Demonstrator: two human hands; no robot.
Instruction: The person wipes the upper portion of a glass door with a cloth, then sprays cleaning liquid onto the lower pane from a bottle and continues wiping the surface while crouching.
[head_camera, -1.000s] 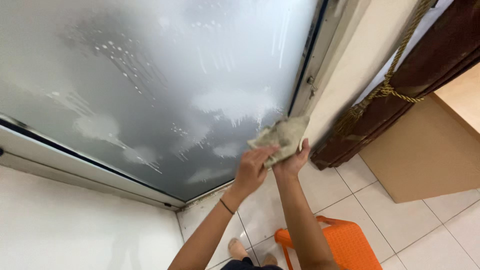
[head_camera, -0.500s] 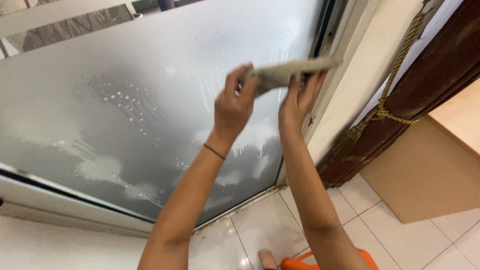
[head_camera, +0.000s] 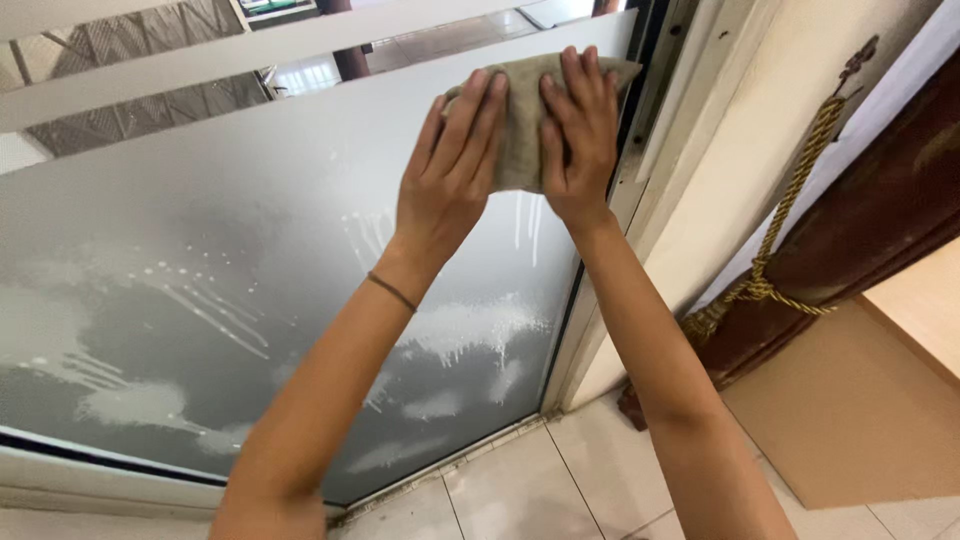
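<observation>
Pressing a greyish-brown cloth (head_camera: 525, 125) flat against the frosted glass panel (head_camera: 250, 250), high up by its right edge, next to the pale door frame (head_camera: 640, 190). Left hand (head_camera: 452, 165) spreading open-palmed over the cloth's left half, fingers straight and together, pinning rather than clutching. Right hand (head_camera: 578, 130) doing the same on the right half, fingers fanned upward, fingertips reaching the cloth's top edge. Both hands lying side by side, nearly touching, with a thin dark band (head_camera: 392, 292) circling the left wrist.

Judging the step as wiping: keeping both palms flat and the pressure even, dragging straight down through the white foam streaks (head_camera: 465, 330) lower on the pane, overlapping each pass, and hugging the frame edge so no residue is hiding in the seam. Probably also worth turning the cloth to a dry face once soaked, to avoid smearing.

Showing no packages, labels or signs anywhere in view. Hanging at the right, a dark brown curtain (head_camera: 880, 210) tied back with a golden rope tassel (head_camera: 775, 255); sitting below it, a plain tan box-like cabinet (head_camera: 860, 400) on the white tiled floor (head_camera: 560, 480). Running above the frosted area, clear strips of glass giving onto an outdoor tiled area.
</observation>
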